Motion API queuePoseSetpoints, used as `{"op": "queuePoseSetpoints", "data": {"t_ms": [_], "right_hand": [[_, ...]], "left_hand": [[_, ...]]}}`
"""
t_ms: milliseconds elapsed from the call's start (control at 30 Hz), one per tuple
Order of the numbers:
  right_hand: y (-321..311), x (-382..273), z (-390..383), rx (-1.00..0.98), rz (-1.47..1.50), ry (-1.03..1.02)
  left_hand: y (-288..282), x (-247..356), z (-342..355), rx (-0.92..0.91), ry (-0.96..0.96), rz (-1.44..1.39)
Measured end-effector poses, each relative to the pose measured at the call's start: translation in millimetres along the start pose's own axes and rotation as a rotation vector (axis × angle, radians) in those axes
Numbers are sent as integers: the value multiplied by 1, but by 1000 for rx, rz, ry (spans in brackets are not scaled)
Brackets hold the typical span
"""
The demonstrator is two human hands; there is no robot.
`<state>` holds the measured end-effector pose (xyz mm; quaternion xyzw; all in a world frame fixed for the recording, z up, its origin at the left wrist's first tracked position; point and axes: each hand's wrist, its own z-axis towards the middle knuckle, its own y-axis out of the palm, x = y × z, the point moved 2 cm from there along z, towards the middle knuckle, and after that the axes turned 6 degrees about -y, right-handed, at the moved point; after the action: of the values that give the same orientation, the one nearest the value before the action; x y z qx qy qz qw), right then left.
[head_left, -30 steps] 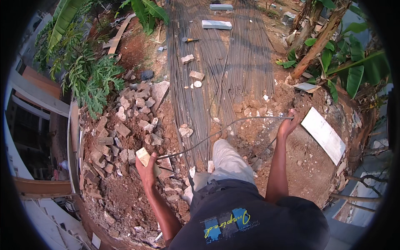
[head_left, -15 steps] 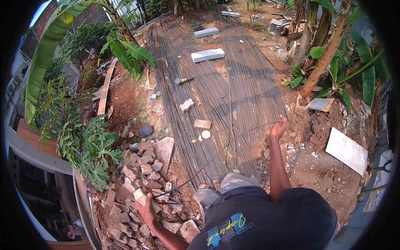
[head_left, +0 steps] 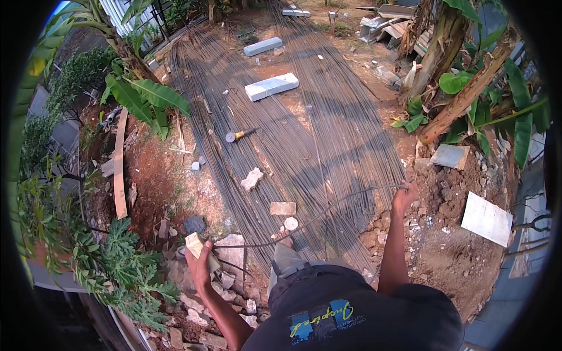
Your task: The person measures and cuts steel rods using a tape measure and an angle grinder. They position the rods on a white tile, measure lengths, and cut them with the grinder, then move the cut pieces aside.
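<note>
My left hand [head_left: 202,262] is closed around a pale yellow block [head_left: 195,242] that could be wood. A long, thin, dark bar [head_left: 328,212], bowed like a bent steel rod or stiff cable, runs from beside that block across to my right hand [head_left: 405,196]. My right fingers are closed on its far end, out to the right at arm's length. A shorter dark strand sticks out below my left hand; whether it belongs to the same piece I cannot tell. Beneath the bar lies a wide bed of long steel rods [head_left: 345,123].
On the rods lie a hammer-like tool [head_left: 235,136], a white concrete block [head_left: 272,86], a zigzag paver [head_left: 252,179] and a brick [head_left: 283,208]. Rubble [head_left: 196,316] fills the lower left. A white board [head_left: 487,219] and banana stems [head_left: 439,52] stand right; a plank [head_left: 120,164] lies left.
My view has shifted, and my body stands more upright. My left hand has risen with the block and bar end, so the bar lies flatter. Both hands keep their hold.
</note>
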<state>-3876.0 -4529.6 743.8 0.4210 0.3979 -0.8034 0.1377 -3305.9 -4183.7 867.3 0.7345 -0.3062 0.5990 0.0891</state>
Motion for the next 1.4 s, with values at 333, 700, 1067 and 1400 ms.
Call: {"op": "queuePoseSetpoints", "data": {"t_ms": [333, 700, 1067, 1400], "right_hand": [[56, 17, 1, 279, -319, 332], [261, -244, 302, 608, -155, -135], [540, -424, 438, -194, 319, -657], [582, -290, 359, 483, -360, 392]], "left_hand": [[286, 251, 320, -433, 418, 61], [658, 307, 471, -851, 433, 132], [953, 372, 399, -1468, 521, 350], [1091, 436, 492, -1700, 486, 344]]}}
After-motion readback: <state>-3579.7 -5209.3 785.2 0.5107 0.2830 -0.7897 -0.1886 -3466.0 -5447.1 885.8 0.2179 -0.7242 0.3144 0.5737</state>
